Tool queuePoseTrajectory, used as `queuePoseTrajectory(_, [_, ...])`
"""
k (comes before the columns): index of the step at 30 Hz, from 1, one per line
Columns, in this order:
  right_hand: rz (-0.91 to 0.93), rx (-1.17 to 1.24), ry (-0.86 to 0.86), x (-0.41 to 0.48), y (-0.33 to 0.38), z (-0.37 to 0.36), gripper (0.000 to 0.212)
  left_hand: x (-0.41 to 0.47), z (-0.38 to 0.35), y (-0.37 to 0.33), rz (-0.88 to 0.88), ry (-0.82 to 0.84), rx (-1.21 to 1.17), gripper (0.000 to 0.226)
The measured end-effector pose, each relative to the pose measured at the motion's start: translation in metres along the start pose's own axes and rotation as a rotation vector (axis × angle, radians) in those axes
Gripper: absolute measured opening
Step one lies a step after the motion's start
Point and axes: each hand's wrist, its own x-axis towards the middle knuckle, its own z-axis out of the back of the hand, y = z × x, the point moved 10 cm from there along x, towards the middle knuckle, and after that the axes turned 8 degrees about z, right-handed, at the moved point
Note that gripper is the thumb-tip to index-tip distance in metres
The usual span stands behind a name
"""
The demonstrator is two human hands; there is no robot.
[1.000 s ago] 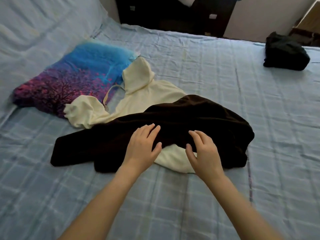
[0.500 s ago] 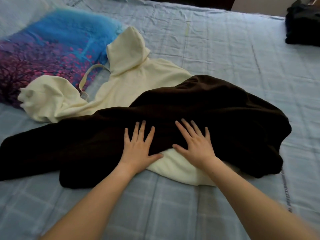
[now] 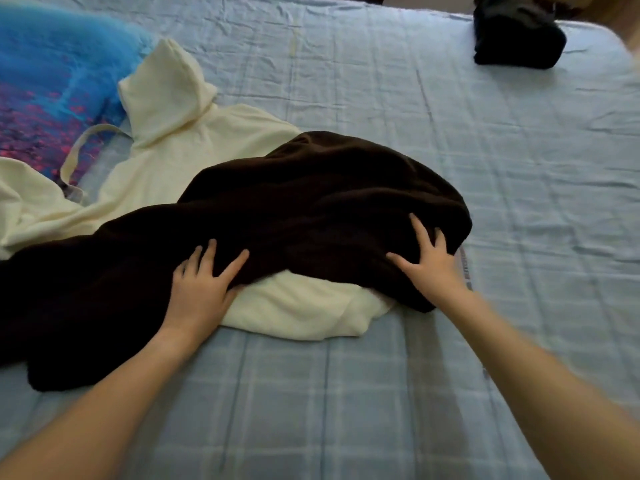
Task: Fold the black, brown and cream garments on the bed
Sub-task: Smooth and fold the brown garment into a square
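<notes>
A dark brown garment (image 3: 311,209) lies crumpled across the middle of the bed, on top of a cream hooded garment (image 3: 194,140) whose hem (image 3: 298,310) shows beneath it. My left hand (image 3: 201,289) rests flat on the brown garment's near edge, fingers spread. My right hand (image 3: 433,261) lies on the brown garment's right end, fingers spread and pressing into the cloth. A black garment (image 3: 516,32) sits folded at the far right corner of the bed.
A blue and purple patterned pillow (image 3: 45,84) lies at the far left, partly under the cream garment. The light blue checked bedsheet (image 3: 381,393) covers the bed. The bed's right edge (image 3: 623,57) runs near the black garment.
My hands have spread apart along the brown garment: the right hand moved to its right end, the left stayed near the middle edge. The view has come closer to the bed.
</notes>
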Motion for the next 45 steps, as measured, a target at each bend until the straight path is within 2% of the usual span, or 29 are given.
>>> queuePoseTrajectory(2, [0.054,-0.022,-0.025,0.001,-0.001,0.002,0.073,-0.001,0.003,-0.008,-0.018,-0.027,0.031,0.055])
queuePoseTrajectory(5, [0.209,-0.106,-0.126,-0.011,0.009,0.024,0.057,-0.001,0.017,-0.012,-0.048,-0.02,0.049,0.066])
queuePoseTrajectory(8, [0.399,-0.211,-0.187,-0.038,0.028,0.05,0.054,-0.005,0.046,-0.015,-0.066,-0.042,0.068,0.068])
queuePoseTrajectory(11, [0.458,-0.211,-0.252,-0.065,0.021,0.09,0.051,-0.03,0.082,-0.028,-0.132,-0.09,0.089,0.061])
queuePoseTrajectory(15, [0.519,-0.27,-0.307,-0.127,-0.03,0.154,0.042,-0.096,0.124,-0.067,-0.284,-0.115,0.062,0.074])
queuePoseTrajectory(18, [0.504,-0.329,-0.211,-0.186,-0.079,0.182,0.04,-0.167,0.127,-0.121,-0.389,-0.085,0.006,0.076])
queuePoseTrajectory(22, [0.516,-0.479,-0.108,-0.265,-0.164,0.192,0.063,-0.258,0.104,-0.198,-0.493,0.008,-0.053,0.074])
queuePoseTrajectory(24, [0.446,-0.464,-0.047,-0.299,-0.207,0.188,0.065,-0.3,0.085,-0.232,-0.569,0.103,-0.025,0.075])
queuePoseTrajectory(26, [0.335,-0.44,0.061,-0.331,-0.244,0.166,0.065,-0.33,0.059,-0.256,-0.629,0.28,0.072,0.078])
queuePoseTrajectory(28, [0.194,-0.391,0.169,-0.351,-0.265,0.141,0.061,-0.349,0.031,-0.261,-0.591,0.525,0.14,0.072])
queuePoseTrajectory(29, [0.1,-0.417,0.211,-0.355,-0.269,0.132,0.062,-0.348,0.03,-0.261,-0.531,0.583,0.106,0.061])
queuePoseTrajectory(31, [-0.037,-0.481,0.171,-0.355,-0.255,0.126,0.065,-0.322,0.059,-0.264,-0.449,0.434,-0.121,0.05])
queuePoseTrajectory(33, [0.14,-0.377,-0.013,-0.345,-0.201,0.119,0.061,-0.291,0.088,-0.255,-0.388,0.187,-0.273,0.046])
queuePoseTrajectory(34, [0.271,-0.327,-0.089,-0.343,-0.167,0.113,0.06,-0.274,0.093,-0.245,-0.339,0.11,-0.273,0.044])
queuePoseTrajectory(35, [0.365,-0.299,-0.122,-0.34,-0.137,0.104,0.059,-0.258,0.09,-0.233,-0.261,0.102,-0.237,0.047])
queuePoseTrajectory(38, [0.411,-0.292,-0.047,-0.308,-0.095,0.068,0.063,-0.236,0.043,-0.195,-0.012,0.323,-0.039,0.069])
queuePoseTrajectory(40, [0.348,-0.362,0.034,-0.288,-0.1,0.039,0.061,-0.248,0.01,-0.179,0.012,0.444,0.019,0.068])
queuePoseTrajectory(43, [0.216,-0.398,0.157,-0.29,-0.139,-0.012,0.062,-0.271,-0.018,-0.169,-0.012,0.457,0.016,0.067])
queuePoseTrajectory(45, [0.209,-0.453,0.22,-0.306,-0.159,-0.042,0.062,-0.275,-0.022,-0.167,-0.012,0.412,-0.006,0.069])
